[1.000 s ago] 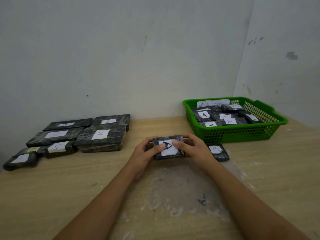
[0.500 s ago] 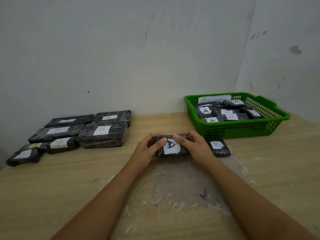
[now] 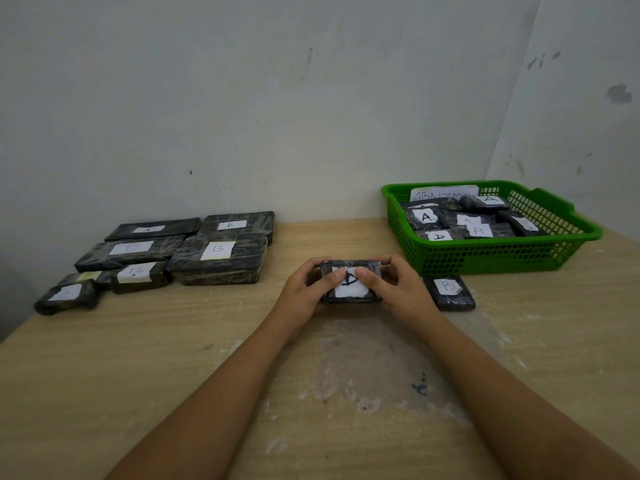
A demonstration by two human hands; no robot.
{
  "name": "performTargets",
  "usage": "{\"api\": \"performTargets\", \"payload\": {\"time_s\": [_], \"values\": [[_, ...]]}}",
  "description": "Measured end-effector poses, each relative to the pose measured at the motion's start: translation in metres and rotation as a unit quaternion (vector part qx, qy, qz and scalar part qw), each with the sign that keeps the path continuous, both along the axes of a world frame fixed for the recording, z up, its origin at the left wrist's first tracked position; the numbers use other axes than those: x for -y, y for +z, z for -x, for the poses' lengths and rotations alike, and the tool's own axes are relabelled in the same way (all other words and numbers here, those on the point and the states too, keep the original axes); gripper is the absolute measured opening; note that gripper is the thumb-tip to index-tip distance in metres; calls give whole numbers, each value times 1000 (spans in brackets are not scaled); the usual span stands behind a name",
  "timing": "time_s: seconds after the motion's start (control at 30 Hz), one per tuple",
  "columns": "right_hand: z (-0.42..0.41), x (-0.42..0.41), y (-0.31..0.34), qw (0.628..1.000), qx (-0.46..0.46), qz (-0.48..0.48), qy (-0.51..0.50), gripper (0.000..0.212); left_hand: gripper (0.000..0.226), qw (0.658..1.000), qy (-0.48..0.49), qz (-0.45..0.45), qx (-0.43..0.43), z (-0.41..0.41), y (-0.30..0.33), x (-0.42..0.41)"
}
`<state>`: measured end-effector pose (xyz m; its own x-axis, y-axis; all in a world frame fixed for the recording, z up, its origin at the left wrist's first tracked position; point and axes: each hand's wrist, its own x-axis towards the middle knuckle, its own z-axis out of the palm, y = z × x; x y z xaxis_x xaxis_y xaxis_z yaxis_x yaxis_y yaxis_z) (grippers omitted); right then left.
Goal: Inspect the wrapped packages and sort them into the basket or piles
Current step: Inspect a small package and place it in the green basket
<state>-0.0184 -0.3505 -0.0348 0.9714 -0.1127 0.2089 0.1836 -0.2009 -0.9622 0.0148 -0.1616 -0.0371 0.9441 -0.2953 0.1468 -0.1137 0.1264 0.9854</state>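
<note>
At frame centre, the left hand (image 3: pixel 300 293) and right hand (image 3: pixel 398 289) are both gripping a black wrapped package (image 3: pixel 350 283), thumbs pressing its white label (image 3: pixel 350 289).

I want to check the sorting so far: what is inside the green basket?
The green basket holds dark wrapped packages, most labels reading A, and a paper sign against its far wall. Anything under the top layer is covered.

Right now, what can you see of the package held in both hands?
The held package is a small, flat, dark block in glossy clear wrap with a white paper label bearing a blue handwritten mark, partly covered by thumbs. The left hand and right hand grip its ends, near the table, label up.
</note>
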Motion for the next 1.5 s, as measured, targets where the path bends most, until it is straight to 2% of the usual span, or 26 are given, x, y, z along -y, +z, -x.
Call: {"api": "performTargets", "payload": {"time_s": [0.17, 0.27, 0.47, 0.63, 0.73, 0.8, 0.9, 0.97, 1.07, 1.17, 1.4, 1.5], "values": [[-3, 0, -1, 1000, 19, -6, -13, 50, 48, 1000, -3, -3, 2, -2, -3, 1], [-4, 0, -1, 1000, -1, -10, -9, 50, 51, 1000, -10, -13, 12, -3, -4, -1], [1, 2, 2, 999, -21, -2, 34, 50, 48, 1000, 4, -14, 16, -10, -5, -3], [1, 2, 3, 1000, -4, 22, 18, 45, 48, 1000, -6, -12, 27, -9, -8, -4], [1, 1, 2, 1000, 4, 21, 16, 46, 53, 999, -29, 22, -9, -8, -9, -4], [2, 1, 2, 999, 3, 29, 17, 47, 44, 997, -27, 58, -42, -8, -8, -3], [3, 3, 2, 999, -7, 39, 30, 48, 38, 998, -8, 54, -43, -11, -8, -2], [3, 3, 3, 999, -16, 15, 38, 40, 38, 999, 0, 40, -34, -10, -6, -2], [2, 3, 6, 998, -24, -48, 23, 16, 38, 999, 7, 30, -23, -9, -6, -1], [1, 4, 9, 997, -25, -69, 21, 11, 42, 999, -2, 33, -25, -12, -8, -2], [1, 8, 10, 998, -20, -56, 36, 12, 40, 998, -20, 47, -41, -8, -8, -3], [2, 4, 8, 998, -23, -57, 24, 25, 40, 998, -23, 50, -39, -8, -8, -3]]}}
